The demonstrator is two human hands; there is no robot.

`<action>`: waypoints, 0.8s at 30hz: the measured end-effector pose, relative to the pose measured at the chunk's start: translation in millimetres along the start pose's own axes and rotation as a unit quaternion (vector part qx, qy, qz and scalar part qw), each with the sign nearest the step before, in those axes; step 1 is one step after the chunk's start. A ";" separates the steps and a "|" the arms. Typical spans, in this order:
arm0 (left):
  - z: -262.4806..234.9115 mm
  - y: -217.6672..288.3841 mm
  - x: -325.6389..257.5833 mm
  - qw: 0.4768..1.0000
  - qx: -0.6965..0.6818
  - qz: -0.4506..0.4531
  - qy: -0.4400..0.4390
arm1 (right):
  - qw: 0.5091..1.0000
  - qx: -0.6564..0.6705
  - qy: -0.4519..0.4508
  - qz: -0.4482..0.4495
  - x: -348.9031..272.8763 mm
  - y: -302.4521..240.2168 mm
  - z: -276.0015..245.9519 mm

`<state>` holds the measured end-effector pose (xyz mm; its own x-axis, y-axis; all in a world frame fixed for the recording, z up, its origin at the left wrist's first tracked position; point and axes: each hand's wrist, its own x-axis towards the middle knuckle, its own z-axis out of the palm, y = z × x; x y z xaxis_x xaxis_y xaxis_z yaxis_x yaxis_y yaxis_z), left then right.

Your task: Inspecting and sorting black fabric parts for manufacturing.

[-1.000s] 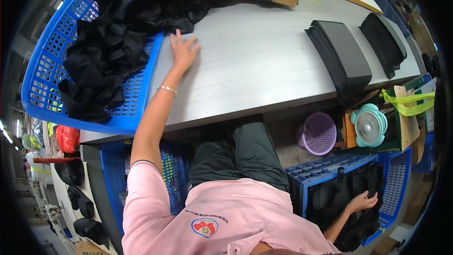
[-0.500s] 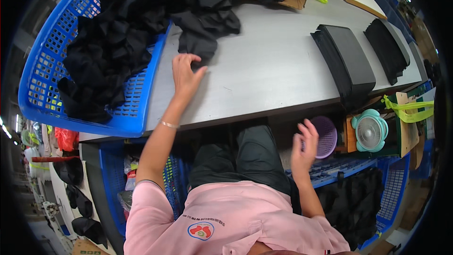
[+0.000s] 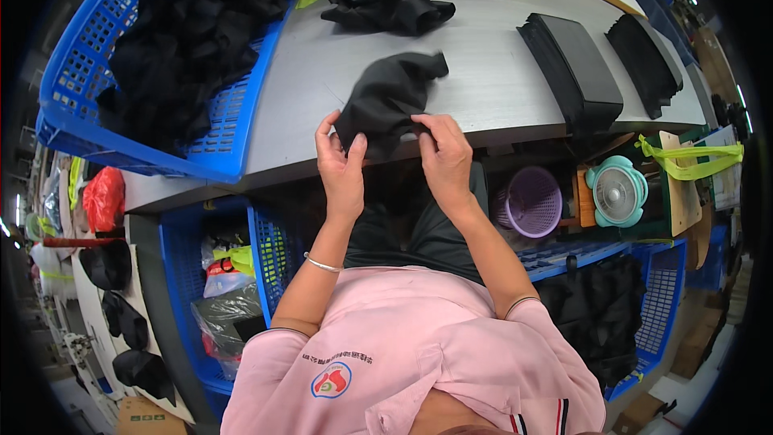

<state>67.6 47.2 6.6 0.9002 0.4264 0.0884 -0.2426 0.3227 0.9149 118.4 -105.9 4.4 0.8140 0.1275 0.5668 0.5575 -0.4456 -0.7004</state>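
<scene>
Smooth grey metal-like table [image 3: 488, 72], head view: at its near edge a crumpled black fabric piece [image 3: 388, 95], presumably light, limp and best held by opposite edges, is pinched by the right hand [image 3: 448, 161], the left hand [image 3: 342, 173] meeting its left edge, grip unclear.

Matt cloth [image 3: 386, 97], smooth tabletop [image 3: 483, 72], plastic basket [image 3: 251, 117]

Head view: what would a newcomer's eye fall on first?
Probably the black cloth at the near edge of the table, between the left hand and the right hand, whose fingers pinch it. Next, the big blue basket at upper left, heaped with dark fabric. Then the turquoise fan and, left of it, the purple bin, both below the table's right side.
</scene>
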 end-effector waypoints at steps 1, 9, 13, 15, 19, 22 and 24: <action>-8.1 -9.8 1.8 0.992 0.100 0.072 0.004 | 0.999 -0.017 0.034 -0.031 3.7 -3.9 -3.2; 7.7 0.4 13.6 0.793 0.489 0.360 -0.048 | 0.992 -0.072 -0.001 -0.103 -3.9 7.1 -23.6; -6.7 -10.2 39.1 0.830 0.480 0.236 -0.159 | 0.977 -0.181 -0.015 -0.113 -23.5 2.4 -34.5; 5.5 0.4 37.6 0.858 0.455 0.171 -0.168 | 0.955 -0.244 0.014 -0.168 -30.3 -9.7 -40.6; 11.6 -4.9 42.8 0.863 0.442 0.125 -0.212 | 0.949 -0.163 -0.055 -0.264 -29.1 -17.8 -25.5; 15.0 -13.3 52.9 0.844 0.456 0.222 -0.175 | 0.953 -0.209 -0.097 -0.198 -23.7 15.2 -7.6; 15.1 -13.6 55.4 0.845 0.460 0.211 -0.174 | 0.952 -0.215 -0.103 -0.194 -22.9 23.8 -6.0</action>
<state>126.2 53.7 5.0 0.8943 0.0131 0.4472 -0.3291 -0.6580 0.6773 112.1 -124.7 -22.6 0.5995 0.5084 0.6182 0.7410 -0.6444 -0.1886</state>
